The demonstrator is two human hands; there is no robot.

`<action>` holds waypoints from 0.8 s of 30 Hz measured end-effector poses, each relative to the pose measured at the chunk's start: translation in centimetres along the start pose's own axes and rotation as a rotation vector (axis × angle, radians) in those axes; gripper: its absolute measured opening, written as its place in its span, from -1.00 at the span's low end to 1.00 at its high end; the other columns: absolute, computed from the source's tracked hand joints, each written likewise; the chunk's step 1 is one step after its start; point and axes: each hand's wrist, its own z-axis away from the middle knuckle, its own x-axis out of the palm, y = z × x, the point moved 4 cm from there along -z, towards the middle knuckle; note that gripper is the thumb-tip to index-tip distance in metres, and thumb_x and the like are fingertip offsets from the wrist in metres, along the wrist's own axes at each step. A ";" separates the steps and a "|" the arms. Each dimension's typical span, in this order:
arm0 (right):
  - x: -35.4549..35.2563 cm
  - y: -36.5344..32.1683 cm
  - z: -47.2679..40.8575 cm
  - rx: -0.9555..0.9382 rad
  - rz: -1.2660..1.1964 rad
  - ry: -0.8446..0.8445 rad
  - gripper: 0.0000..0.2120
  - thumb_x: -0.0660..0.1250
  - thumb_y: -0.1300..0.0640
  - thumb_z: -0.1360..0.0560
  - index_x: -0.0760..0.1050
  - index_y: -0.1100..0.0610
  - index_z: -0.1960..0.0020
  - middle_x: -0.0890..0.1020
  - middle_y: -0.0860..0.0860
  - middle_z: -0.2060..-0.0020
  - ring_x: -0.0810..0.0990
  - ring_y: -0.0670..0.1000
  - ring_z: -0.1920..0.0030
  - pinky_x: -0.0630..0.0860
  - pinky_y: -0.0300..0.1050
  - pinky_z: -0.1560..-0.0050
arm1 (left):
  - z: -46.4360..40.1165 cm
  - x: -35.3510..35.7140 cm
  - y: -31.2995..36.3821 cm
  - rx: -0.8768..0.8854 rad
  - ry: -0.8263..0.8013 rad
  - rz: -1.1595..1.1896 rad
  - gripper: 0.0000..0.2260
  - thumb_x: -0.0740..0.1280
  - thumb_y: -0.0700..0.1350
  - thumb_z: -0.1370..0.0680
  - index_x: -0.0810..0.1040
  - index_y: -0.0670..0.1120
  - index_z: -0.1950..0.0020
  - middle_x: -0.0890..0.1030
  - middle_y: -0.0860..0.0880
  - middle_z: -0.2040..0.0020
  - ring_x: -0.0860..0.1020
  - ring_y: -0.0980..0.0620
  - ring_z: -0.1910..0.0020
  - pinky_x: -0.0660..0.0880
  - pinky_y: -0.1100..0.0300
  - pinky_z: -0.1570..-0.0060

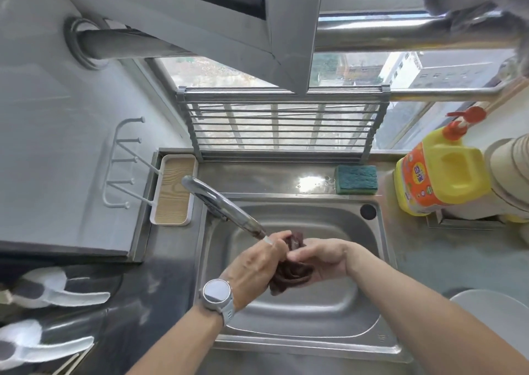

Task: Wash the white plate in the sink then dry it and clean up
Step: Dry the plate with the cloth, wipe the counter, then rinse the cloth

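Observation:
Both my hands are over the steel sink [312, 314], wringing a dark brown cloth [292, 275] between them. My left hand [254, 263], with a grey watch on the wrist, grips the cloth's left side right under the faucet spout [226, 205]. My right hand [317, 255] grips its right side, fingers curled round it. A thin stream of water falls from the spout onto my left fingers. The white plate [498, 314] lies on the counter at the right edge, partly cut off by the frame.
A green sponge [356, 179] lies on the sink's back ledge. A yellow detergent bottle [438, 174] stands at the right beside stacked bowls [512, 174]. A wood-lined tray [174, 191] sits left of the faucet, and a folding rack [280, 125] leans on the window.

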 end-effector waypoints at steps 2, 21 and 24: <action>0.3 -0.5 -0.8 0.024 0.102 0.065 -0.71 0.44 0.24 -0.49 0.57 0.26 -0.19 0.68 0.22 -0.10 0.62 0.22 -0.18 0.49 0.05 -0.32 | 0.1 0.2 -0.8 -0.055 -0.013 0.013 -0.57 0.17 -0.13 -0.62 0.17 0.00 -0.47 0.49 -0.21 -0.47 0.57 -0.16 -0.32 0.54 0.03 -0.32; -0.7 0.8 -1.6 0.065 -0.045 -0.448 -0.14 0.40 -0.06 -0.49 0.07 0.38 -0.54 0.16 0.48 -0.48 0.29 0.45 -0.42 0.38 0.18 -0.40 | -1.8 1.4 -1.1 0.236 0.177 -0.451 -0.79 0.27 -0.26 -0.58 0.59 -0.06 -0.15 0.62 -0.09 0.02 0.60 -0.09 0.28 0.62 0.05 0.38; -0.2 0.0 -3.8 0.113 0.014 -0.446 -0.26 0.46 0.08 -0.45 0.22 0.38 -0.46 0.45 0.35 -0.34 0.61 0.12 -0.17 0.55 -0.28 -0.03 | -2.1 1.1 -1.1 0.302 0.231 -0.558 -0.79 0.23 -0.24 -0.64 0.55 -0.13 -0.25 0.67 -0.08 0.09 0.62 -0.06 0.24 0.61 0.10 0.33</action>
